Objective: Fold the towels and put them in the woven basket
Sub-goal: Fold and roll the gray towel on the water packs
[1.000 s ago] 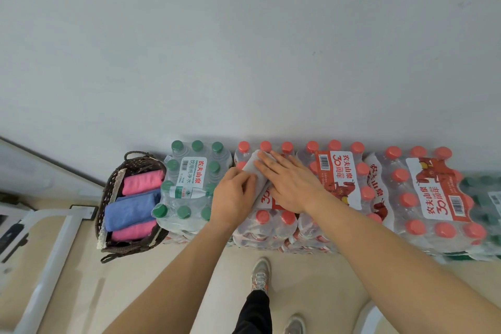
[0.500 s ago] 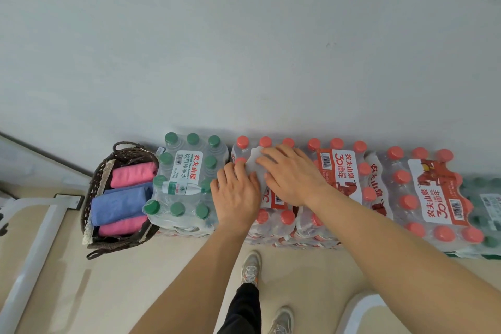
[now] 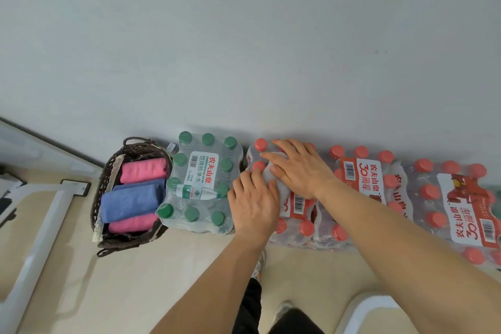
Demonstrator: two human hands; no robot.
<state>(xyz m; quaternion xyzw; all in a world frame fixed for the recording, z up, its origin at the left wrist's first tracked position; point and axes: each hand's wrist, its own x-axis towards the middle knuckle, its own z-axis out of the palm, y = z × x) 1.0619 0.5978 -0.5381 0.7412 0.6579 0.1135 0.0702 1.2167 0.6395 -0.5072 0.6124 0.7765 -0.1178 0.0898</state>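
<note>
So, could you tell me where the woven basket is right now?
In the head view, the woven basket sits on the floor at the left, touching the green-capped water pack, by the wall.

The left hand (image 3: 253,205) and right hand (image 3: 302,169) press a white towel (image 3: 282,191) onto a red-capped bottle pack (image 3: 294,228). Further left, the woven basket (image 3: 108,179) holds folded towels (image 3: 130,200).

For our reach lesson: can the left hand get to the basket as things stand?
Probably yes: only the low green-capped bottle pack lies between the left hand and the basket, whose top is open.
</note>
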